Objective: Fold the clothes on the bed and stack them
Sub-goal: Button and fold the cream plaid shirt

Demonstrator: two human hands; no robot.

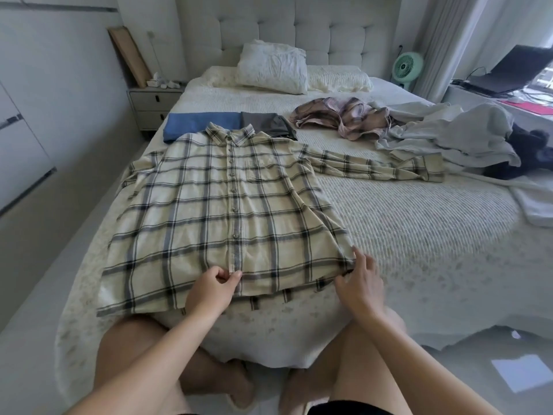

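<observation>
The plaid shirt (227, 211) is lying flat, front side up and buttoned, on the near part of the bed (404, 235), with one sleeve stretching out to the right. The left hand (214, 287) is pinching the lower hem at the button line between thumb and curled fingers. The right hand (360, 280) is gripping the right bottom corner of the shirt, fingers bent around the cloth. Behind the collar, a blue folded garment (197, 125) and a grey folded garment (266, 124) are lying side by side. A pink plaid garment (344, 116) and a pale grey heap of clothes (454, 136) are waiting unfolded further right.
</observation>
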